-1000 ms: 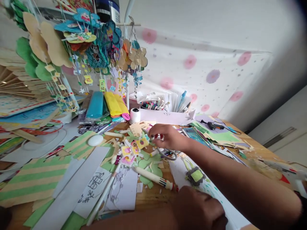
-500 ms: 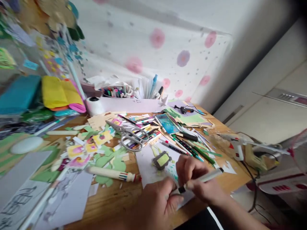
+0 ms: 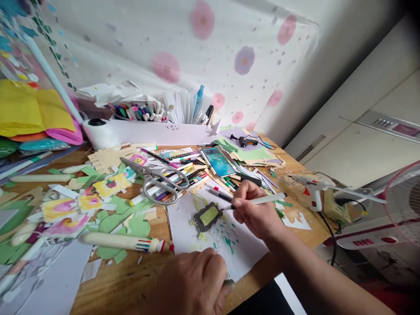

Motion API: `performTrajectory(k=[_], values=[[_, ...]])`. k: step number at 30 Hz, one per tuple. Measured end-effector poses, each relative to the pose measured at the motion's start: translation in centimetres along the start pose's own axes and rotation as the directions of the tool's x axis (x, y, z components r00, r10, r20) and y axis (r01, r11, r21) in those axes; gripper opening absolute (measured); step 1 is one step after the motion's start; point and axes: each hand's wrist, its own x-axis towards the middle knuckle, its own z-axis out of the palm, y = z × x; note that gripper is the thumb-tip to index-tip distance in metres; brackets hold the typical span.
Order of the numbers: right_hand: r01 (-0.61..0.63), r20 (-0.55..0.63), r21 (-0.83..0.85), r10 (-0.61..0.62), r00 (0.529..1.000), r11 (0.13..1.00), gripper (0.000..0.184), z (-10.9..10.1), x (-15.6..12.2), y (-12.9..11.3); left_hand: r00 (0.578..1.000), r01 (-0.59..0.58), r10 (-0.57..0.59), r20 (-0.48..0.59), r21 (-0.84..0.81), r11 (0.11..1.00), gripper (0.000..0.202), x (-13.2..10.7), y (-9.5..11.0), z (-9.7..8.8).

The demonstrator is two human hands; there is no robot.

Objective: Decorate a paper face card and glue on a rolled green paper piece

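My right hand is closed round a white marker pen, whose dark tip points left at a green paper piece with a black border. That piece lies on a white sheet marked with green strokes. At the bottom edge my left hand rests on the near corner of the sheet, curled into a fist, with a small dark cap showing at its fingertips.
Grey scissors lie on loose markers beside a phone. A thick cream multi-colour pen and paper scraps sit at the left. A white box of pens stands at the back. A glue gun and a fan are at the right.
The view swung right and down. My right hand left the scissors area and took up the marker; both hands pulled its cap off, and the right hand now points the tip at the green piece.
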Motion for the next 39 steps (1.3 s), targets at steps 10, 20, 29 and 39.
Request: performTrajectory(k=[10,20,29,39], values=[[0.110,-0.180,-0.406,-0.197,0.964,0.907,0.035,1.0,1.6,5.0,1.000,-0.003,-0.002,0.020,0.257,0.966,0.019,0.7,-1.3,0.3],[0.101,-0.143,-0.575,-0.221,0.965,0.812,0.039,1.4,1.6,4.7,0.995,-0.001,-0.033,0.094,0.343,0.939,0.007,1.1,-1.3,0.1],[0.108,-0.120,-0.653,-0.243,0.963,0.750,0.038,1.8,1.6,3.9,0.994,0.009,-0.045,0.096,0.352,0.936,0.005,1.1,-1.3,0.4],[0.138,-0.071,-0.680,-0.252,0.965,0.720,0.035,2.0,1.6,4.0,0.990,0.117,-0.129,0.057,0.177,0.977,0.008,0.7,-1.4,0.7]])
